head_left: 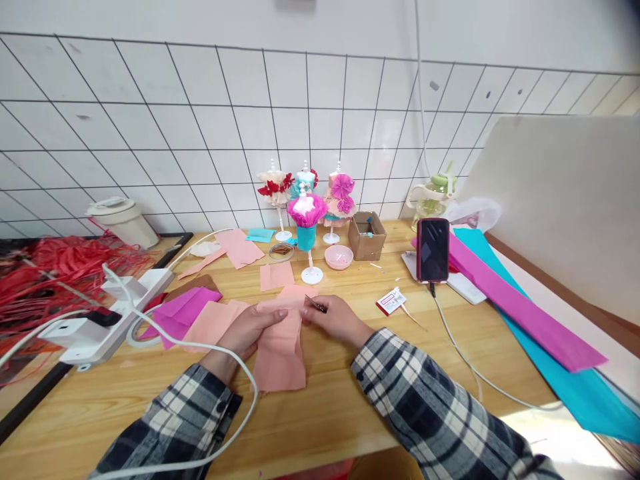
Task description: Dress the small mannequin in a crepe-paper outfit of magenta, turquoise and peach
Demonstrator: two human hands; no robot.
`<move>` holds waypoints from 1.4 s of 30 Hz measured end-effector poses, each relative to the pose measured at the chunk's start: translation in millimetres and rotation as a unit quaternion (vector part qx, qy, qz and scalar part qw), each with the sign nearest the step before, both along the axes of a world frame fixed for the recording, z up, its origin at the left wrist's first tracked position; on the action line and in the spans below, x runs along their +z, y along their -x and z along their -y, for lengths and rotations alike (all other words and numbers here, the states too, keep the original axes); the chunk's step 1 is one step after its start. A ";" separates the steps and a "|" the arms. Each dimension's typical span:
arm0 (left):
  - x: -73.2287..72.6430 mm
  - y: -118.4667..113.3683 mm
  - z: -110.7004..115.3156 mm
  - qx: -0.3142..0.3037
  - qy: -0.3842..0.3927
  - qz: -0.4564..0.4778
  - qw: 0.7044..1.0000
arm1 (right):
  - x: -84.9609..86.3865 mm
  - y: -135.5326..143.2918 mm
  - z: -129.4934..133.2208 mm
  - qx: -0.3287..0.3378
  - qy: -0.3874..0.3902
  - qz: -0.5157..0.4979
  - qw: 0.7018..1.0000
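A strip of peach crepe paper (281, 360) lies on the wooden table in front of me, its far end reaching up between my hands. My left hand (253, 328) is closed on the paper's left side, thumb on top and fingers hidden below. At the right edge, my right hand (335, 317) grips small dark metal scissors (316, 304), mostly covered by the fingers, their tip pointing left over the paper. Just beyond stands a white mini dress form (304, 207) with a magenta ruffle and turquoise wrap. More peach sheets (215, 321) and magenta paper (186, 312) lie to the left.
Behind are decorated dress forms (340, 200), a pink bowl (339, 257) and a cardboard box (367, 237). A power strip (117, 313) is at left; its white cable (200, 341) loops over my left forearm. At right are a phone (433, 250) and long paper rolls (530, 310).
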State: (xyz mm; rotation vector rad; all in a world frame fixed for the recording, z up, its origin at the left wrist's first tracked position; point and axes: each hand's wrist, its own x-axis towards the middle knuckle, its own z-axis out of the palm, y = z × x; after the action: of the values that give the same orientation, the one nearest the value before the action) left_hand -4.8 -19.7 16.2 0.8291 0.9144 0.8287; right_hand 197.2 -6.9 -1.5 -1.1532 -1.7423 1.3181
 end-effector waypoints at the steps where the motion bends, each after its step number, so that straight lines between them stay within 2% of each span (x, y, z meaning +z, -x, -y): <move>1: -0.6 1.9 -1.0 0.007 -0.004 -0.009 1.000 | 2.6 -4.3 -0.7 0.009 -0.001 0.049 0.999; 4: -2.1 6.0 -2.4 0.018 -0.018 -0.016 1.000 | 9.2 -15.1 -2.1 0.036 0.014 0.158 0.987; 9: -1.7 5.2 -0.4 0.040 -0.048 -0.019 0.998 | 8.5 -18.5 -3.8 0.045 -0.077 0.163 0.983; 16: 0.6 4.9 2.6 0.044 -0.074 -0.060 0.994 | 8.5 -10.9 -0.4 -0.014 -0.082 0.214 0.973; 21: 0.3 3.0 5.3 0.038 -0.069 -0.111 0.991 | 11.9 -8.3 2.5 -0.027 -0.111 0.284 0.952; 25: 4.6 -0.2 7.5 0.040 -0.084 -0.089 0.992 | 9.8 -8.5 1.3 -0.038 -0.119 0.317 0.940; 27: 5.2 -0.1 7.7 0.032 -0.089 -0.073 0.993 | 8.5 -8.4 0.7 -0.046 -0.112 0.320 0.940; 33: -1.3 3.3 6.8 0.014 -0.085 -0.086 0.993 | 6.9 -6.5 1.8 -0.034 -0.083 0.247 0.965; 38: 2.1 0.9 8.2 0.019 -0.097 -0.067 0.993 | 4.4 -5.5 1.8 -0.027 -0.071 0.251 0.965; 42: 1.3 1.7 7.7 0.018 -0.088 -0.089 0.992 | 4.1 -6.5 1.4 -0.035 -0.073 0.238 0.968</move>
State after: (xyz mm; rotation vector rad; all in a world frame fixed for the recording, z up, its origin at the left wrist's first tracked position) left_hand -6.4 -27.4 17.5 1.0544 1.0255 0.8859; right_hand 203.7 -8.2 2.6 -1.5162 -2.0696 0.8963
